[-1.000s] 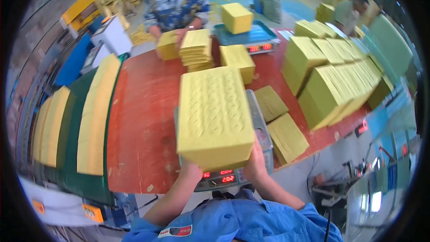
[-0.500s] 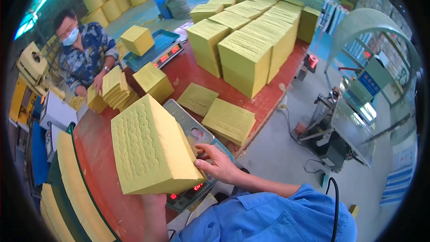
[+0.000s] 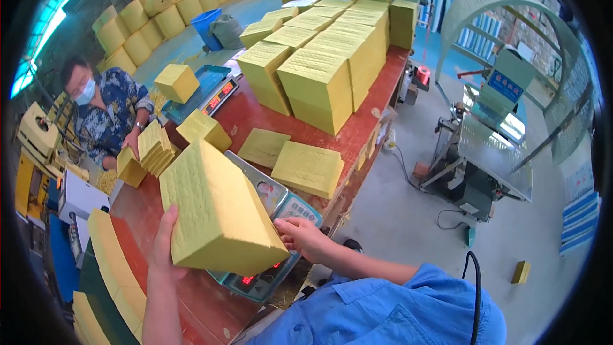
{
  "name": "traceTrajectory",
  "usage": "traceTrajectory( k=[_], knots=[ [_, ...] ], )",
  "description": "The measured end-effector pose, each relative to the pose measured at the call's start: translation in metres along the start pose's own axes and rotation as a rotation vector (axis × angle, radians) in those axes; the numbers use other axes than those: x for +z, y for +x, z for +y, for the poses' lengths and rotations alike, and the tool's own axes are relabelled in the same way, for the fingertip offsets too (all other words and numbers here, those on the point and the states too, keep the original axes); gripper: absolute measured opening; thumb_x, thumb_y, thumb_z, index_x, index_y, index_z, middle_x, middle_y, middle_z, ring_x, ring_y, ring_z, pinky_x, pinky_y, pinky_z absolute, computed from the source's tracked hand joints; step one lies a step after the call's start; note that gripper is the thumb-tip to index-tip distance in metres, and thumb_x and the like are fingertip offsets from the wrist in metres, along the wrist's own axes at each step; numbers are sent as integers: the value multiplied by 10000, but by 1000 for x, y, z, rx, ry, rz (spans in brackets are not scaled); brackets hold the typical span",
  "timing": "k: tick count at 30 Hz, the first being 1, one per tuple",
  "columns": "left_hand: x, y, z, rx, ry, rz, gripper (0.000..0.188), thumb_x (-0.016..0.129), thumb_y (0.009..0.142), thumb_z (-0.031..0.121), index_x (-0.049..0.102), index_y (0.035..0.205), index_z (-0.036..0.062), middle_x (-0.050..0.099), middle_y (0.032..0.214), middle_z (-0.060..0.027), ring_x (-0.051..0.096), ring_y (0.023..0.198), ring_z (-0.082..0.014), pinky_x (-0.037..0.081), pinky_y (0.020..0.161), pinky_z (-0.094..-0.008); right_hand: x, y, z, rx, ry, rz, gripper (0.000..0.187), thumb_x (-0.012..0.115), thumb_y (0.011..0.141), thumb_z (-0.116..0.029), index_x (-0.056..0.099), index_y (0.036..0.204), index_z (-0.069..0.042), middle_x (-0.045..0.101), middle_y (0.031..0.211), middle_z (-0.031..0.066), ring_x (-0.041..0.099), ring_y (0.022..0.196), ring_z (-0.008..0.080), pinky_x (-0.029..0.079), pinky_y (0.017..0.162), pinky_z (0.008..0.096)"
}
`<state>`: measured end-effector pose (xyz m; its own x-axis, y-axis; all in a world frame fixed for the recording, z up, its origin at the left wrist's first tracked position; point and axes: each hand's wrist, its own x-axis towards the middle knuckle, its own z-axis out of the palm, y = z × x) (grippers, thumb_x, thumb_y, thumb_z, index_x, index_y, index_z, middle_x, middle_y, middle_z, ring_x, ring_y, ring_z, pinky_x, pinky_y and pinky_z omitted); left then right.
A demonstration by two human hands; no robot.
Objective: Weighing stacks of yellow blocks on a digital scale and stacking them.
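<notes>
A thick block-like stack of yellow embossed paper (image 3: 223, 211) is tilted in front of me, above a teal digital scale (image 3: 299, 209) that it partly covers. My left hand (image 3: 167, 243) grips its left side, thumb along the patterned face and the other fingers hidden underneath. At the right edge, my right hand (image 3: 299, 235) has its fingers curled together against the paper. Just beyond the scale lie a thin pile of yellow sheets (image 3: 306, 167) and a flatter one (image 3: 264, 147).
Tall yellow paper stacks (image 3: 325, 86) fill the far part of the red table (image 3: 239, 112). A co-worker (image 3: 112, 112) at the left handles smaller bundles (image 3: 153, 147). Another scale (image 3: 201, 92) bears a yellow block (image 3: 177, 83). A metal machine (image 3: 488, 147) stands right.
The stack has tilted, turning its patterned face farther from view. My left hand has come up from beneath onto its left side; my right hand stays at the right edge. The whole view has shifted.
</notes>
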<state>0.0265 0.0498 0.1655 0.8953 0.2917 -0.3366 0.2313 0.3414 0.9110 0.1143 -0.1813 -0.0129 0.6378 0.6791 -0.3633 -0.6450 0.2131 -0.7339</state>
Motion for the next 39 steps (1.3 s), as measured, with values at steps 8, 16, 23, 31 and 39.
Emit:
traceTrajectory(
  k=[8,16,23,31,39],
  knots=[
    [59,-25,-15,-7,22,-109,622,510,1002,396,406,1473,3,560,1407,-150,597,1230,-246,490,1034,-388,-57,-40,-29,100,216,-431,776,657,938,-488,372,1525,-68,500,1482,61,493,1337,198,393,1113,398],
    [240,85,-7,90,293,-440,675,617,976,134,264,1526,-37,589,1307,-148,587,1184,-182,476,1011,-338,-190,-59,-110,-247,325,-80,684,636,934,-472,462,1486,-108,512,1487,102,506,1330,257,387,1120,451],
    [442,276,-7,289,605,-550,856,659,953,116,111,1608,54,642,1176,-176,620,1072,-175,493,949,-325,-380,0,-241,-446,334,225,684,528,984,-543,420,1510,-119,519,1484,52,491,1341,208,367,1108,393],
    [620,465,2,798,988,-447,612,651,933,108,443,1509,113,667,1158,-162,637,1035,-169,506,920,-322,-541,101,-390,-547,316,256,672,485,1002,-553,391,1520,-136,465,1525,56,442,1379,224,340,1125,417],
    [690,552,-7,976,1085,-325,332,604,952,105,650,1275,43,681,1216,-193,654,1118,-343,503,983,-371,-594,152,-456,-580,389,278,676,501,1001,-522,392,1505,-85,472,1513,80,455,1374,236,349,1136,402]
  ],
)
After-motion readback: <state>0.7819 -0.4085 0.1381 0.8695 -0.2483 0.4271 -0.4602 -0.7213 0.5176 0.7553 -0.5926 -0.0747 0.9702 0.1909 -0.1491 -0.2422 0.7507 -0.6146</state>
